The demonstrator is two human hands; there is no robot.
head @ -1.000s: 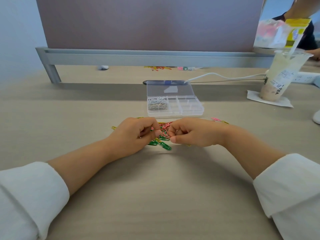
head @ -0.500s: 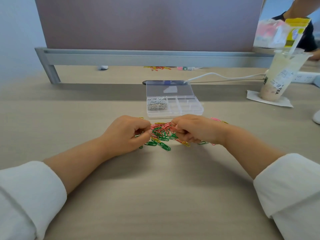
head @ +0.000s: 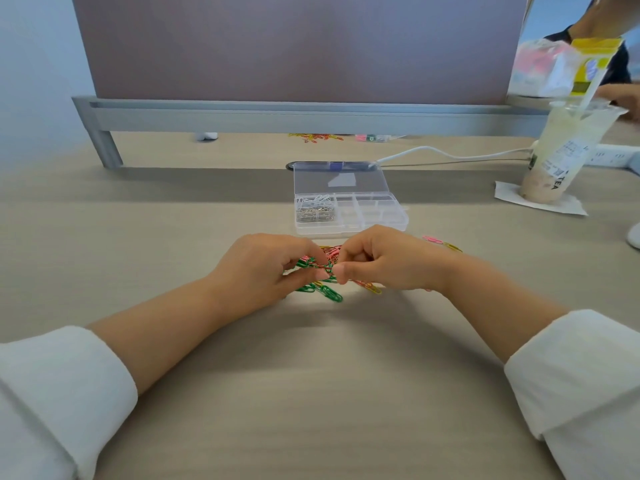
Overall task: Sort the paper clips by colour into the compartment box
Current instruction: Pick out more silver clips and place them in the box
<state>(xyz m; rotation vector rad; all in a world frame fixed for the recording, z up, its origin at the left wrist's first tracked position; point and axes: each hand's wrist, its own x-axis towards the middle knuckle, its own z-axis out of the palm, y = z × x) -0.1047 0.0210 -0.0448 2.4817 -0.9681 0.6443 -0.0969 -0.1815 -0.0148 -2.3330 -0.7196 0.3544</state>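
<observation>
I see the clear compartment box [head: 349,211] lying open on the counter [head: 311,393], silver paper clips [head: 314,213] in its left compartments. Left hand [head: 263,271] and right hand [head: 388,259] each have a pinched grip on clips in the coloured pile [head: 325,289].

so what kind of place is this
Probably a shared office desk: a divider screen on a metal rail stands across the wood-look desk, a power strip with a cable lies at the right, and a takeaway tea cup stands beside it.
</observation>
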